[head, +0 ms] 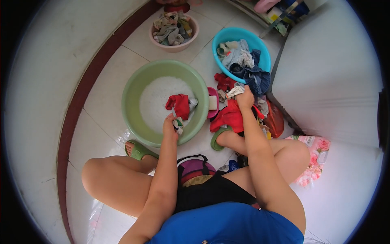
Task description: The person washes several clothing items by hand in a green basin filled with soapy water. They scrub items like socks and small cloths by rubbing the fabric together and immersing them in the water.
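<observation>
A large green plastic basin (130, 100) with soapy water (155, 94) sits on the floor before me. My left hand (170, 125) is inside its near rim, gripping a small white cloth with green and dark patches (178, 125). Just beyond that hand, a red cloth (179, 105) and a pale grey cloth (192, 104) lie in the water. My right hand (245, 98) holds a small whitish cloth (236, 91) over a clothes pile on the floor. Red garments (228, 117) in that pile lie below it. A pink soap dish (210, 114) with a white soap bar (213, 102) stands against the basin's right side.
A blue basin (216, 45) holds clothes, including denim (256, 76). Farther back is a pale pink basin (175, 48) of clothes. A red plastic bag (275, 119) and a floral package (317, 155) stand by the white appliance (323, 79) at right. A wall (61, 70) curves along the left.
</observation>
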Demonstrator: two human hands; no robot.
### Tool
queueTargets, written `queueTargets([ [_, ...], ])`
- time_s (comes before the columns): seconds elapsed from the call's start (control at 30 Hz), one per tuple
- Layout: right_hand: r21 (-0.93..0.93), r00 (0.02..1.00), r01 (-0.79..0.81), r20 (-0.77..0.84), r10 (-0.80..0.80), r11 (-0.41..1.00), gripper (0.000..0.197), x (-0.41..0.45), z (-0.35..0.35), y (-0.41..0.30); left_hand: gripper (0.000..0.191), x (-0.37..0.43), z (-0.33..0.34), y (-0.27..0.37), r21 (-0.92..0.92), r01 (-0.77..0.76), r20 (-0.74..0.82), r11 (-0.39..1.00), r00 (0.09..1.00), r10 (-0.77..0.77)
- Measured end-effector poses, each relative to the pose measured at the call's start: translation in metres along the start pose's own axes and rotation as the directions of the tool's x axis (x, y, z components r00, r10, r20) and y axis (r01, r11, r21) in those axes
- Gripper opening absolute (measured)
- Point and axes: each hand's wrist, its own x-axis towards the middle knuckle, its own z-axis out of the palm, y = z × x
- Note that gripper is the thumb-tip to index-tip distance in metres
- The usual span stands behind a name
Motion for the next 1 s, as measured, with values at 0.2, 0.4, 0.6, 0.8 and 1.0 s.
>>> queueTargets([
  [0.2,0.303,0.972,-0.036,-0.210,0.103,0.952,0.025,0.005,-0.056,-0.019,0.028,0.003,0.006,-0.001,-0.039,-0.005,-0.018,0.999,1.000,0.004],
  [0.4,0.775,0.815,0.094,0.300,-0.496,0.624,0.026,0.003,-0.072,-0.068,0.035,-0.002,0.020,0.000,-0.092,0.007,0.025,0.996,1.000,-0.005],
  [0.6,0.778,0.441,-0.276,0.624,-0.645,0.564,0.051,-0.027,-0.075,-0.145,0.023,0.034,-0.043,0.005,-0.104,0.022,-0.045,0.994,0.999,-0.027],
  [0.8,0.114,0.828,0.403,0.376,-0.415,0.908,0.029,0.018,0.054,-0.001,0.025,0.034,-0.013,-0.012,-0.056,0.058,-0.076,0.997,0.995,-0.062],
  [1.0,-0.245,0.868,0.468,0.308,-0.389,0.849,0.025,-0.019,0.078,-0.023,0.029,0.011,-0.036,0.010,-0.062,0.026,-0.150,0.998,0.988,-0.035],
])
